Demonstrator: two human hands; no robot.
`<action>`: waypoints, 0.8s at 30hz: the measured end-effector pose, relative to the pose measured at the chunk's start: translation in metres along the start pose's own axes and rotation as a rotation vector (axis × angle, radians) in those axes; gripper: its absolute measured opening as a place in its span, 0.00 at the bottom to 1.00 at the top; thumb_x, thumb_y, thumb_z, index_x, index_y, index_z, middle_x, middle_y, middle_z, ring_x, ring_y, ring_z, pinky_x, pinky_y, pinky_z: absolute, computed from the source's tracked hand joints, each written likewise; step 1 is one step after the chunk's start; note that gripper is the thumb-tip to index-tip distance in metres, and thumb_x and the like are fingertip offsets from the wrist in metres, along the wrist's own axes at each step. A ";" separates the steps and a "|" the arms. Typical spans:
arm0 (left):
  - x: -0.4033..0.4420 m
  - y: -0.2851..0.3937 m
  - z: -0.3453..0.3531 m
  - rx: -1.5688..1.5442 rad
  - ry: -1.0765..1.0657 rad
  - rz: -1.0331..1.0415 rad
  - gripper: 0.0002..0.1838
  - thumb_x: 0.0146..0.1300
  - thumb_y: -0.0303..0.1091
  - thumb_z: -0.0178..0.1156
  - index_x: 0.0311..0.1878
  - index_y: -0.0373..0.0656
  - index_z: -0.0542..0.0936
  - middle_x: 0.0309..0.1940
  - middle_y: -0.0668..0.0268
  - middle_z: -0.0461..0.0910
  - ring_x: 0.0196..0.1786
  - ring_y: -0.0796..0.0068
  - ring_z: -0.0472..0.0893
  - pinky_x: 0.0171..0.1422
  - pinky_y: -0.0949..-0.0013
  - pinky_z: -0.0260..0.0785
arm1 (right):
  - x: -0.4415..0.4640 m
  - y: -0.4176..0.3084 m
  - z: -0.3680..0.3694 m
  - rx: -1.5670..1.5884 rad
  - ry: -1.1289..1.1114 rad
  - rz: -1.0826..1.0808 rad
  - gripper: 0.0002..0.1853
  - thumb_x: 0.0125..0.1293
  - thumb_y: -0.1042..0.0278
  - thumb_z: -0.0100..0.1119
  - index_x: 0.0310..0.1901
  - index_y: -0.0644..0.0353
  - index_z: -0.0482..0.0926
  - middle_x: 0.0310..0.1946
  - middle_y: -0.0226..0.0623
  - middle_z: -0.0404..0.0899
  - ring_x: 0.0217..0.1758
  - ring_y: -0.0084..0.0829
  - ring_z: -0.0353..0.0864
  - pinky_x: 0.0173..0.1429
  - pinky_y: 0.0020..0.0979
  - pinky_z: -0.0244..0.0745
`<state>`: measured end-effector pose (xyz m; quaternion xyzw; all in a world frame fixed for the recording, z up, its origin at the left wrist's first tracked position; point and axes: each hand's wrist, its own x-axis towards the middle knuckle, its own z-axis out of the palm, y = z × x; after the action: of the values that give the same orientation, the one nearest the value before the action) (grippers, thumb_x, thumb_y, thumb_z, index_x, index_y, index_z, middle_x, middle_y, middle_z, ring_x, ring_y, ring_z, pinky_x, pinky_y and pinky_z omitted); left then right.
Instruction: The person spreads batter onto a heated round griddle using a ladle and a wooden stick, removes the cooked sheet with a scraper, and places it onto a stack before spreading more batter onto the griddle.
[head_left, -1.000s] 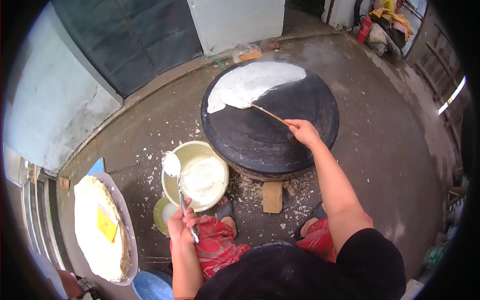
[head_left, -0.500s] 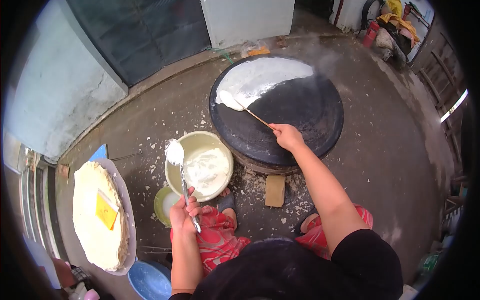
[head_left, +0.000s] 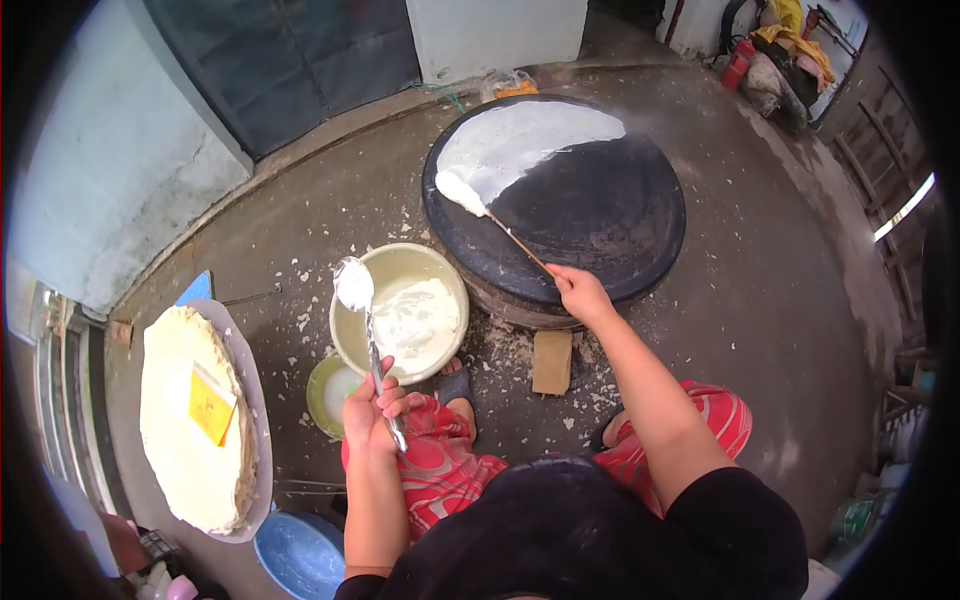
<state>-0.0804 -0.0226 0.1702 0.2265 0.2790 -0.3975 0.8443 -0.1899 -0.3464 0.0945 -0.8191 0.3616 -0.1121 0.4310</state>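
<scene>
Spoon (head_left: 371,335), near left, held low on its handle by the left hand (head_left: 374,418): likely stiff and slick, silvery, white-caked, near a pale basin's (head_left: 405,264) left rim. Farther right, the right hand (head_left: 580,292) pinches a thin stick (head_left: 518,241), probably light, best gripped at its bare end. Beyond, soft-looking white paste (head_left: 530,140) partly coats a round black griddle (head_left: 605,215).

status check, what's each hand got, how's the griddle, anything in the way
Left hand gripping metal spoon. Right hand holding thin stick, far end in white batter. Black griddle part-coated, bare on near side. Nothing visibly blocking the stick.
</scene>
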 end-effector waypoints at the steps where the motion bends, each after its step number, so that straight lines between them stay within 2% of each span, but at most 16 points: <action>1: 0.000 0.002 -0.002 -0.003 -0.008 -0.002 0.16 0.68 0.34 0.38 0.50 0.32 0.69 0.22 0.67 0.65 0.17 0.82 0.61 0.16 0.80 0.54 | -0.014 -0.003 -0.001 -0.004 -0.001 -0.002 0.15 0.62 0.64 0.49 0.51 0.45 0.75 0.46 0.41 0.76 0.47 0.40 0.76 0.51 0.32 0.70; 5: -0.007 0.008 -0.006 -0.013 -0.019 0.001 0.16 0.68 0.34 0.38 0.50 0.33 0.69 0.22 0.67 0.66 0.17 0.82 0.61 0.16 0.80 0.54 | -0.078 0.006 0.004 -0.197 -0.052 -0.014 0.20 0.58 0.60 0.54 0.54 0.36 0.72 0.39 0.40 0.79 0.43 0.41 0.78 0.47 0.34 0.72; 6: -0.008 0.010 -0.009 -0.013 -0.024 -0.003 0.16 0.68 0.34 0.38 0.50 0.33 0.69 0.22 0.66 0.66 0.17 0.82 0.61 0.16 0.80 0.54 | -0.092 -0.002 0.001 -0.342 -0.087 -0.017 0.23 0.56 0.61 0.54 0.56 0.43 0.71 0.34 0.43 0.79 0.39 0.42 0.78 0.43 0.37 0.72; 7: -0.008 0.013 -0.012 -0.014 -0.027 -0.006 0.16 0.68 0.34 0.38 0.51 0.33 0.69 0.22 0.66 0.66 0.17 0.82 0.61 0.16 0.79 0.54 | -0.096 -0.005 0.003 -0.348 -0.088 -0.021 0.23 0.56 0.61 0.54 0.56 0.43 0.71 0.34 0.43 0.79 0.39 0.42 0.78 0.43 0.37 0.72; 9: -0.009 0.015 -0.017 -0.009 -0.024 0.003 0.17 0.68 0.34 0.39 0.51 0.33 0.69 0.22 0.66 0.66 0.17 0.82 0.61 0.16 0.79 0.54 | -0.101 -0.010 0.011 -0.428 0.063 -0.017 0.24 0.55 0.65 0.55 0.56 0.53 0.69 0.35 0.47 0.79 0.35 0.46 0.78 0.40 0.41 0.73; 10: -0.009 0.016 -0.018 0.003 -0.022 0.011 0.17 0.68 0.35 0.39 0.51 0.33 0.69 0.22 0.66 0.66 0.17 0.81 0.61 0.17 0.79 0.55 | -0.094 -0.002 0.025 -0.424 0.158 -0.105 0.24 0.56 0.69 0.51 0.57 0.57 0.63 0.30 0.48 0.78 0.31 0.48 0.78 0.36 0.44 0.73; 11: -0.009 0.018 -0.019 0.002 -0.024 0.013 0.17 0.68 0.35 0.39 0.51 0.33 0.69 0.22 0.66 0.66 0.17 0.81 0.61 0.17 0.79 0.55 | -0.085 -0.007 0.038 -0.424 0.158 -0.108 0.24 0.56 0.69 0.51 0.57 0.57 0.63 0.30 0.48 0.78 0.31 0.48 0.78 0.36 0.44 0.73; 15: -0.010 0.022 -0.020 0.022 -0.028 0.002 0.17 0.68 0.35 0.39 0.51 0.33 0.68 0.22 0.66 0.66 0.18 0.81 0.61 0.17 0.79 0.55 | -0.027 -0.071 0.094 -0.434 0.148 -0.258 0.28 0.59 0.72 0.44 0.62 0.65 0.52 0.29 0.50 0.77 0.30 0.49 0.78 0.35 0.43 0.73; 18: -0.011 0.022 -0.022 0.075 -0.046 0.011 0.17 0.68 0.34 0.37 0.52 0.33 0.66 0.23 0.65 0.66 0.18 0.80 0.62 0.17 0.78 0.55 | 0.018 -0.103 0.145 -0.572 0.066 -0.245 0.30 0.60 0.73 0.41 0.64 0.69 0.47 0.29 0.48 0.78 0.30 0.47 0.79 0.34 0.42 0.74; 20: -0.012 0.021 -0.021 0.064 -0.049 0.007 0.17 0.68 0.34 0.37 0.52 0.33 0.66 0.23 0.65 0.66 0.18 0.80 0.62 0.17 0.79 0.55 | 0.034 -0.117 0.163 -0.670 -0.085 -0.120 0.35 0.59 0.73 0.42 0.66 0.69 0.41 0.31 0.48 0.78 0.30 0.46 0.79 0.34 0.41 0.74; 23: -0.011 0.027 -0.029 0.008 -0.109 -0.048 0.16 0.68 0.35 0.37 0.51 0.35 0.67 0.24 0.61 0.69 0.18 0.78 0.62 0.19 0.77 0.55 | 0.024 -0.110 0.160 -0.547 -0.023 -0.041 0.36 0.58 0.73 0.42 0.66 0.69 0.38 0.34 0.50 0.77 0.32 0.47 0.79 0.36 0.40 0.75; 24: -0.011 0.028 -0.030 0.002 -0.117 -0.047 0.16 0.68 0.35 0.37 0.51 0.35 0.67 0.24 0.61 0.69 0.18 0.78 0.62 0.19 0.77 0.55 | 0.008 -0.102 0.157 -0.519 0.066 -0.086 0.37 0.57 0.74 0.42 0.66 0.68 0.38 0.35 0.54 0.76 0.34 0.47 0.79 0.37 0.40 0.75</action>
<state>-0.0727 0.0172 0.1596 0.1971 0.2338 -0.4299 0.8495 -0.0557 -0.2165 0.0794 -0.9128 0.3568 -0.0605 0.1893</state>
